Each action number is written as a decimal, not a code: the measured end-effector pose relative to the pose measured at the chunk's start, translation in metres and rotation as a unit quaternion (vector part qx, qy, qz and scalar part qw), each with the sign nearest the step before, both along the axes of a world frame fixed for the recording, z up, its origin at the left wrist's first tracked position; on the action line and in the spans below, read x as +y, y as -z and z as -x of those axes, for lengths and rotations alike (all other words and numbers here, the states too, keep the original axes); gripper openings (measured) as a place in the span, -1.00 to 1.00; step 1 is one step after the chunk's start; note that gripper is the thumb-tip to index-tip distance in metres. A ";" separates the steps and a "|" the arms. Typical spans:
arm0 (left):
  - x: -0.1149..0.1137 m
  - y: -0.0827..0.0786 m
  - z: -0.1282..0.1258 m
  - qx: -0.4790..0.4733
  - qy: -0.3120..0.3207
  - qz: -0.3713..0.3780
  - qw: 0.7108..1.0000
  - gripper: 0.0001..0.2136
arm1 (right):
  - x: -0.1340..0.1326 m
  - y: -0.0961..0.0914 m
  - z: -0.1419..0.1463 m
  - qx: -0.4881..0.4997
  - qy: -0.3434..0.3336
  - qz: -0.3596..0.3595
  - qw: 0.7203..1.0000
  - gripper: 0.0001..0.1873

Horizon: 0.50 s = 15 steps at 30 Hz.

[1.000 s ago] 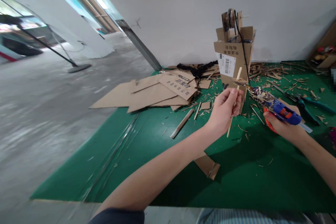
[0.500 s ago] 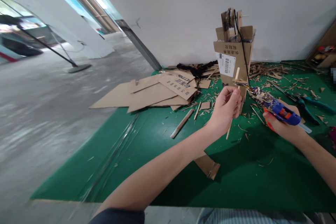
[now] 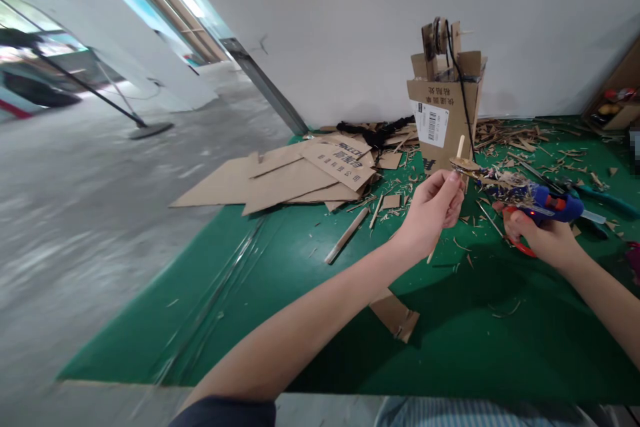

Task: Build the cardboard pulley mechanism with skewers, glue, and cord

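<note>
My left hand [image 3: 437,203] pinches a thin wooden stick [image 3: 461,147] that stands tilted, its lower end showing below the fist. A small cardboard disc [image 3: 465,164] sits around the stick just above my fingertips. In my right hand [image 3: 543,233] is a blue hot glue gun [image 3: 555,203] with an orange-red trigger, its front matted with scraps and a small red light lit. The gun's nozzle points left, at or very near the disc; contact cannot be made out. Behind them stands a cardboard box [image 3: 445,113] with a wheel-like part and black cord on top.
Flat cardboard sheets [image 3: 300,173] lie at the table's left back. Cardboard scraps [image 3: 520,137] litter the back right, near teal-handled pliers [image 3: 607,200]. A flat wooden strip [image 3: 347,235] and a folded cardboard piece [image 3: 395,315] lie on the green table [image 3: 225,320].
The glue gun has turned more level and shifted slightly right and down in my right hand. The stick and disc moved a little right and down, the disc now tipped differently.
</note>
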State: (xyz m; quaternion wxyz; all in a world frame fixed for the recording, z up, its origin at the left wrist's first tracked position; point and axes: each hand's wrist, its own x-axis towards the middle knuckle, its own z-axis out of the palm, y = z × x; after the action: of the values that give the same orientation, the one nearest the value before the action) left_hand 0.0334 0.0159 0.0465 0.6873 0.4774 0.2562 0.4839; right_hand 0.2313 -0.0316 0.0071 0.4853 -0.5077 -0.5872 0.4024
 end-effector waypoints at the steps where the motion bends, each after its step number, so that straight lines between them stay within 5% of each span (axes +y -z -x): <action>1: 0.000 0.000 0.000 0.002 0.002 0.001 1.000 -0.64 | 0.000 0.001 0.000 0.011 -0.004 0.005 1.000 -0.59; 15: 0.000 -0.005 0.003 -0.014 0.029 0.033 0.999 -0.65 | -0.001 -0.001 0.000 -0.002 0.007 -0.011 1.000 -0.53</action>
State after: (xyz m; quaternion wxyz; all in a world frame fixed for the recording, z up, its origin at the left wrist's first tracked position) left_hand 0.0304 0.0159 0.0519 0.7197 0.4550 0.2480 0.4621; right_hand 0.2315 -0.0324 0.0081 0.4923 -0.5074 -0.5889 0.3918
